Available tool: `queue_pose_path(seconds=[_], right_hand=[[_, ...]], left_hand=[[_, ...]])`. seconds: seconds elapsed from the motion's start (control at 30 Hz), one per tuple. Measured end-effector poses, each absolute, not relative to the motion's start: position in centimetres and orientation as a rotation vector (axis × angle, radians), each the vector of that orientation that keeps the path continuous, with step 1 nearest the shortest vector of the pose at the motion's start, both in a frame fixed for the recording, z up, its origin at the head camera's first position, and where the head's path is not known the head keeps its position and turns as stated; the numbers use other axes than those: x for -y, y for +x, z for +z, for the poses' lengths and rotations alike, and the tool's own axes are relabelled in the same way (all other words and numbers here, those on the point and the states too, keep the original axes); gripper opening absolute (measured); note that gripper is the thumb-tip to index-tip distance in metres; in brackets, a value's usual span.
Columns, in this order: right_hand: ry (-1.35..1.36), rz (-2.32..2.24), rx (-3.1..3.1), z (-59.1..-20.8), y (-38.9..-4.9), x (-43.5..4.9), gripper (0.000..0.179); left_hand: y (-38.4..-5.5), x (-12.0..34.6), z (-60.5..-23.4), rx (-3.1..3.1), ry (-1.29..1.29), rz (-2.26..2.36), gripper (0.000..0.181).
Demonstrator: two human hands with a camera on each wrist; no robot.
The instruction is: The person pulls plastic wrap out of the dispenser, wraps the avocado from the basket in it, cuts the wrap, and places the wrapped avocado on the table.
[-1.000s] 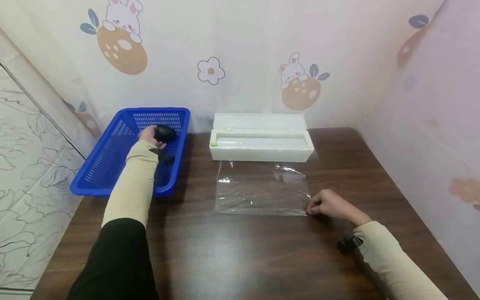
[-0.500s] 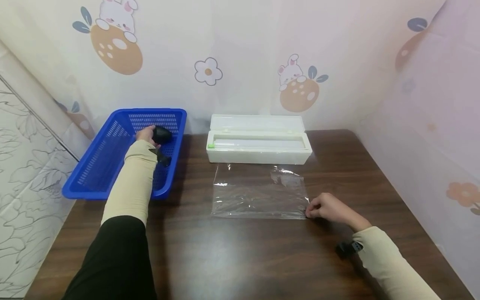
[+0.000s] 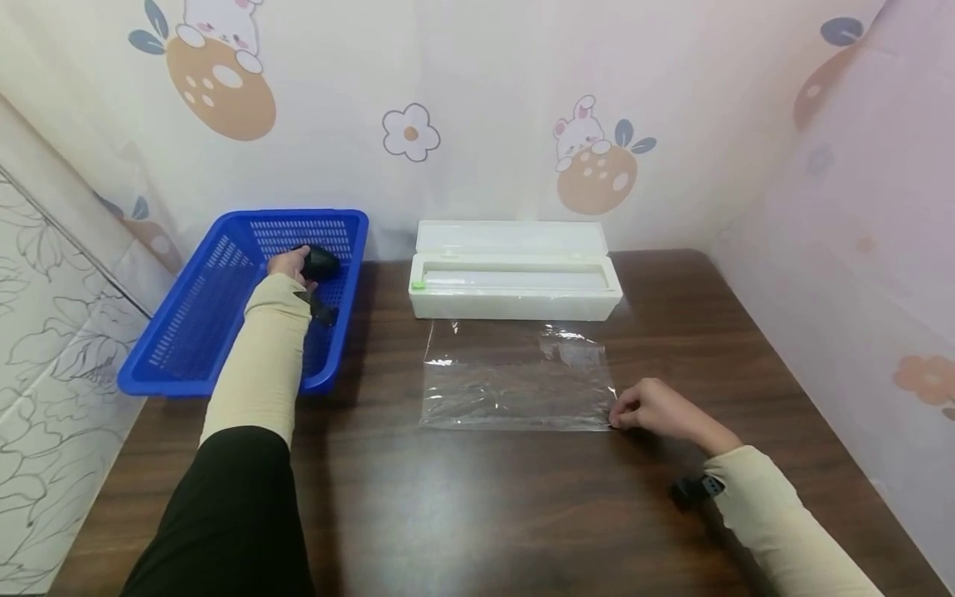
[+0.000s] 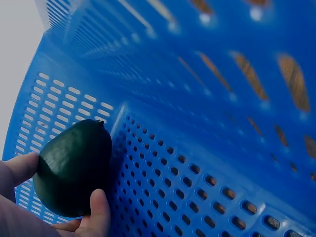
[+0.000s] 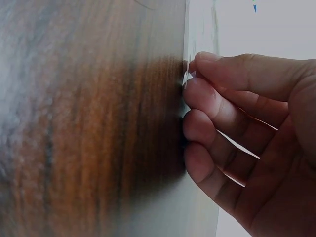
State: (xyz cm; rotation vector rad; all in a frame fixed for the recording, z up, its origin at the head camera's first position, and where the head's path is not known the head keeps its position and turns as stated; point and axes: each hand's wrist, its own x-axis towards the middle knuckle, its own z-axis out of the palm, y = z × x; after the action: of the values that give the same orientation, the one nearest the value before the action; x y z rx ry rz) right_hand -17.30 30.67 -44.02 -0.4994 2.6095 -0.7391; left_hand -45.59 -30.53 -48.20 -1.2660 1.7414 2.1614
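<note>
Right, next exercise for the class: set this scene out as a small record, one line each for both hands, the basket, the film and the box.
Left hand: holds a dark green fruit or vegetable inside the basket
Right hand: pinches the film's near right corner
Basket: blue, perforated, left of the box
Film: clear, spread over the table
Box: white, long, behind the film, lid open

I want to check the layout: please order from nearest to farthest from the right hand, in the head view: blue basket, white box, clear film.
1. Clear film, pinched at its front right corner by the right hand.
2. White box, behind it.
3. Blue basket, far left.
</note>
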Motion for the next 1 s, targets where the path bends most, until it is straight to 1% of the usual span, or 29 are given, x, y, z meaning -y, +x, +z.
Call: queue_pose_path(seconds=[0.1, 0.23, 0.6, 0.73, 1.0], right_hand=[[-0.516, -0.738, -2.606, -44.0, -17.5, -30.6, 0.005], [-0.517, -0.736, -2.614, -44.0, -17.6, -30.6, 0.005], [-0.494, -0.714, -2.619, -43.8, -17.6, -30.9, 0.006], [-0.569, -0.697, -2.627, -43.7, -17.2, -31.1, 0.005], [-0.704, -0.712, -2.656, -43.7, -16.7, -31.1, 0.005]], left_hand=[[-41.6, 28.0, -44.0, -1.788, -1.265, 2.079, 0.065], [-39.4, 26.5, -41.7, -1.822, -1.246, 2.053, 0.071], [-38.9, 24.9, -40.9, -1.814, -1.342, 2.169, 0.081], [-39.4, 24.9, -41.4, -1.867, -1.330, 2.156, 0.085], [-39.3, 24.9, -41.7, -1.862, -1.332, 2.168, 0.079]])
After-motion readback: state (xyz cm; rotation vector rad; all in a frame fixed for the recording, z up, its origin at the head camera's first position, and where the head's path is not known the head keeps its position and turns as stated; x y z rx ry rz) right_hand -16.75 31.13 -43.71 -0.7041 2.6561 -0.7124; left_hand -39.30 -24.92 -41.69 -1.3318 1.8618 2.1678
